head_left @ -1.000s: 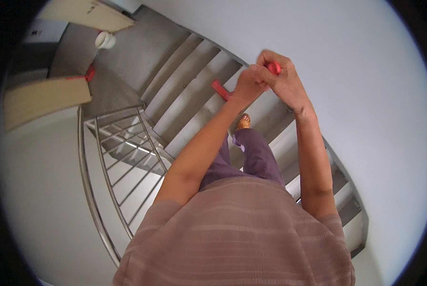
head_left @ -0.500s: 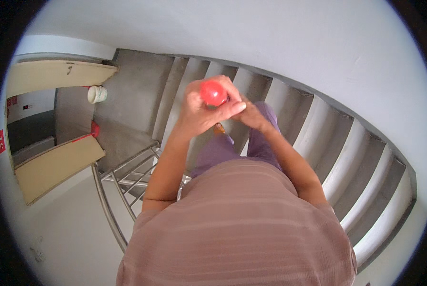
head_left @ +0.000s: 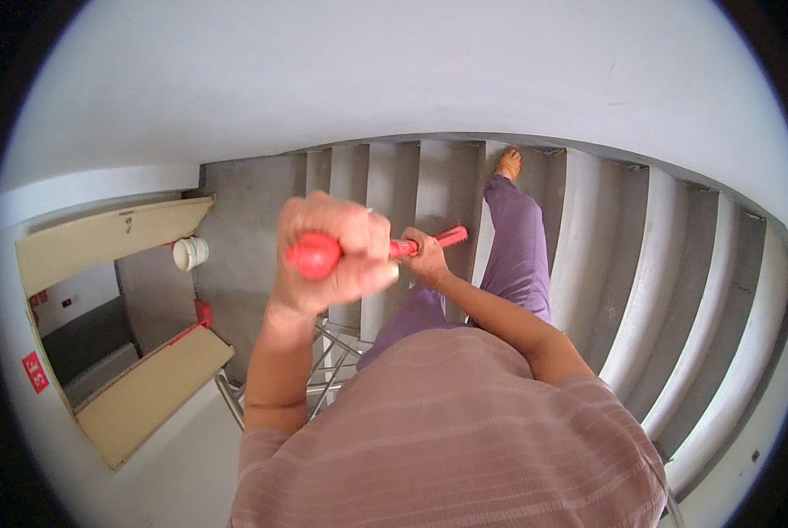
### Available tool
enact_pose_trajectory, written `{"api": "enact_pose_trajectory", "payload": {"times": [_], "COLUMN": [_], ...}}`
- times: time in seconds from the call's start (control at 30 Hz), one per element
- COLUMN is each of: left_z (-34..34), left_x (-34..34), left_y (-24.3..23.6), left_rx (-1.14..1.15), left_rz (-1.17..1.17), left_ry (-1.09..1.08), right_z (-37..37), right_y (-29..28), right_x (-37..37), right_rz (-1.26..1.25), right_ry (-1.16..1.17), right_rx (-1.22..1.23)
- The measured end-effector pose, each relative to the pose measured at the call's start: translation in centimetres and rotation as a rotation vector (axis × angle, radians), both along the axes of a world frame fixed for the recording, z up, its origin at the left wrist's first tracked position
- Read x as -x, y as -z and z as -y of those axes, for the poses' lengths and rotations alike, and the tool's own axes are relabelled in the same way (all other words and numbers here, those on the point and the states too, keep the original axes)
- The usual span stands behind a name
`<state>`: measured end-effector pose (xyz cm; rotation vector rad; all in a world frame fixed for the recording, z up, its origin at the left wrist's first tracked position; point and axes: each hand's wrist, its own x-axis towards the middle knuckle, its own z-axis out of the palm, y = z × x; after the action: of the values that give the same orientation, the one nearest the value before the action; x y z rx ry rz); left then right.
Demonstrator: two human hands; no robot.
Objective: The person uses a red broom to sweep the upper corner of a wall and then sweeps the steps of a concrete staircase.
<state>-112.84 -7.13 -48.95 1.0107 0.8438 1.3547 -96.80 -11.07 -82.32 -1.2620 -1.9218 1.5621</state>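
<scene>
Knob (head_left: 313,257), red and rounded, is presented nearest the view, at the top end of what seems to be a red brush (head_left: 452,236). Just below it the shaft (head_left: 403,248) is gripped by the left hand (head_left: 357,239), fingers clenched around it; slipping off the end is presumably prevented by the knob. Farther down, the same shaft is grasped by the right hand (head_left: 425,260), close to the brush head. The grips are set apart, probably so that the top is steadied while the lower end is steered. The head is held just beyond the right hand, over grey steps (head_left: 451,185); contact with a tread cannot be told. A brown sandal (head_left: 508,163) appears set on a step near the wall (head_left: 411,70), likely for balance. A metal railing (head_left: 229,400) is partly hidden by the left forearm (head_left: 279,361). Farther off, a white bucket (head_left: 190,253) is placed by the end of a cream door (head_left: 103,246), perhaps as a stop. By a second cream door (head_left: 156,396), a red object (head_left: 203,312) is noted, kind unclear.
</scene>
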Motion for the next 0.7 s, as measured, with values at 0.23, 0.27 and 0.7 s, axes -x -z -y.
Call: {"api": "enact_pose_trajectory", "payload": {"times": [0.23, 0.27, 0.7], "left_z": [-10.9, -11.9, -13.2], "left_x": [-1.9, -2.3, -0.6], "left_y": [4.1, 4.2, 1.9], "left_rx": [0.128, 0.123, -0.121], "left_rz": [0.06, 0.039, -0.174], "left_ry": [0.057, 0.04, -0.32], "right_z": [-5.3, -6.6, -17.1], "right_y": [3.1, 3.8, 1.0], "right_x": [0.5, 0.8, 5.8], "right_rz": [0.368, 0.374, 0.188], "right_ry": [0.228, 0.26, 0.321], "right_rx": [0.204, 0.195, -0.022]}}
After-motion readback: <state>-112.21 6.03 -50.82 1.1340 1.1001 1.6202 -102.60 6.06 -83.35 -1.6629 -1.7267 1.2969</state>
